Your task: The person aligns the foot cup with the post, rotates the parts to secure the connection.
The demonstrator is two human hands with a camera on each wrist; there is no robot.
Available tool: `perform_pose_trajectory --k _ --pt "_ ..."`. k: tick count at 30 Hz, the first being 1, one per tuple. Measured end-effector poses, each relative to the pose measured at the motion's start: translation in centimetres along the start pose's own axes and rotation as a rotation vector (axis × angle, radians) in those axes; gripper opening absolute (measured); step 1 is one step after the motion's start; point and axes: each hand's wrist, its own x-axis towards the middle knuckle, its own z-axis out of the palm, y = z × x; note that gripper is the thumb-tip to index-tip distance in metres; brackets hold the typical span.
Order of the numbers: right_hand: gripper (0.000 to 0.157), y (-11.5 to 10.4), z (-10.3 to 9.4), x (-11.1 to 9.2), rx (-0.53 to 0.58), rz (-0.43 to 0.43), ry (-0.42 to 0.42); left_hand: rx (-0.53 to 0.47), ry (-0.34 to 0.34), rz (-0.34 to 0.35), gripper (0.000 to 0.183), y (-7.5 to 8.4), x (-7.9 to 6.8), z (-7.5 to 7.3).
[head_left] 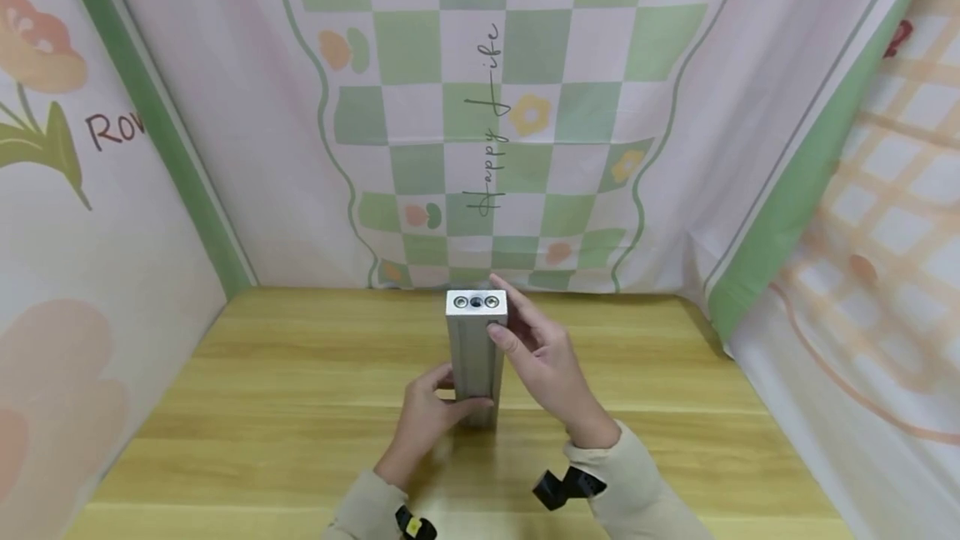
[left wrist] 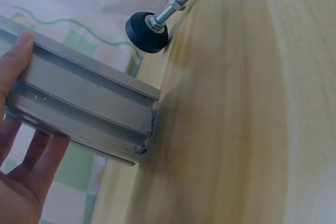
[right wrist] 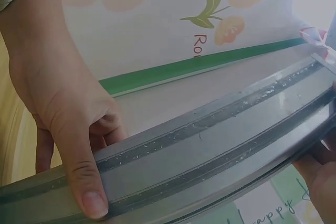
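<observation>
An aluminium extrusion profile (head_left: 470,357) stands upright on the wooden table, its top end showing several round holes. My left hand (head_left: 431,411) grips it low down, thumb across the near face and fingers round the side; the right wrist view also shows this left hand (right wrist: 68,108). Near the top, my right hand (head_left: 551,361) holds the right side between thumb and fingers. The left wrist view shows the profile's lower end (left wrist: 105,103) right at the tabletop. Close by is a levelling foot (left wrist: 152,31) with a black base and threaded rod, hidden in the head view.
The wooden tabletop (head_left: 300,407) spreads around the profile. A checked cloth (head_left: 536,48) hangs at the back, with printed cloths on the left (head_left: 75,273) and right (head_left: 862,290). Black wrist devices, one of them a camera mount (head_left: 567,487), sit at both cuffs.
</observation>
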Motion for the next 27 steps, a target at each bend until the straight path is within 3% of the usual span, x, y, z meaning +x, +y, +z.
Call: perform_pose_trajectory --k 5,13,27 --pt "0.055 0.2 -0.2 -0.1 0.024 0.009 -0.034 0.025 -0.001 0.029 0.044 -0.2 0.0 0.3" --pt "0.050 0.6 -0.5 -0.4 0.028 0.072 -0.003 0.053 -0.010 0.027 0.047 -0.1 0.1 0.6" --pt "0.033 2.2 -0.1 -0.9 0.041 0.097 0.149 0.040 -0.017 -0.095 0.051 0.3 0.2 0.9"
